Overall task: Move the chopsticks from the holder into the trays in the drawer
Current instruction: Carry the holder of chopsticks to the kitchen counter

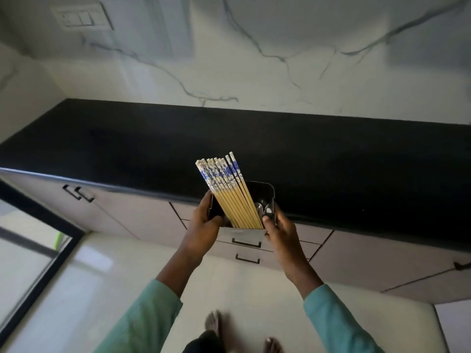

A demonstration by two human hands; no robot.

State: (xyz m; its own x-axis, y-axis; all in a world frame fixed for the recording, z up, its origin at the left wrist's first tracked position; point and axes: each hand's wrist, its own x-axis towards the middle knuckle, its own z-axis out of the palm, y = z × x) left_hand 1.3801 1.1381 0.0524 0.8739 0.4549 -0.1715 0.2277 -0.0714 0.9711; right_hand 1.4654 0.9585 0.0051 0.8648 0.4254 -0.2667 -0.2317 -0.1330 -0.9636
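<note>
Both hands, left hand [207, 220] and right hand [276, 231], clasp the black holder [265, 193]; keep it level, since the chopsticks [229, 189] lean toward eleven o'clock.

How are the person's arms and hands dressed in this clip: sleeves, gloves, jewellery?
Both arms wear loose, long teal-green sleeves: left sleeve, right sleeve. Each ends short of the wrist, leaving part of the forearm bare. The left hand and right hand are bare: no gloves, and no rings, watch or bracelet show.
</note>
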